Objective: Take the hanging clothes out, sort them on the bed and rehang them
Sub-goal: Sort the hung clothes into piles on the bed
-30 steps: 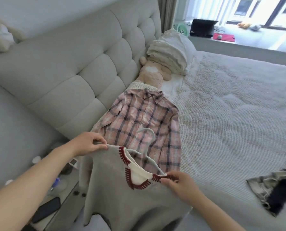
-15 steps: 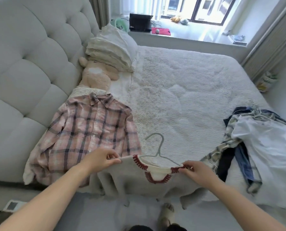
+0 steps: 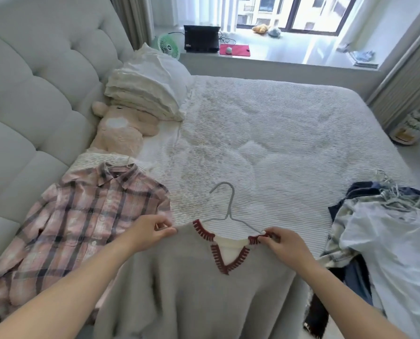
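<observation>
Sweater: a grey knit V-neck sweater with dark red stitched trim and a white inner collar lies at the near edge of the white ribbed bedspread, its lower part draping over that edge
Hanger: a thin grey wire hanger sits inside the sweater's neck, its hook lying flat on the bedspread and pointing toward the far edge
Left hand: the left hand pinches the sweater's left shoulder between thumb and curled fingers
Right hand: the right hand pinches the right side of the red-trimmed collar where the hanger's arm enters
Plaid shirt: a pink and dark plaid button shirt lies spread flat at the near left corner of the bed, just beside the sweater and against the tufted headboard
Pile: a heap of clothes on hangers, white, blue and checked, lies at the near right edge
Head of bed: a beige plush toy lies beyond the plaid shirt, with stacked white pillows behind it
Window ledge: a small green fan, a black laptop and a red mat stand past the far edge
</observation>
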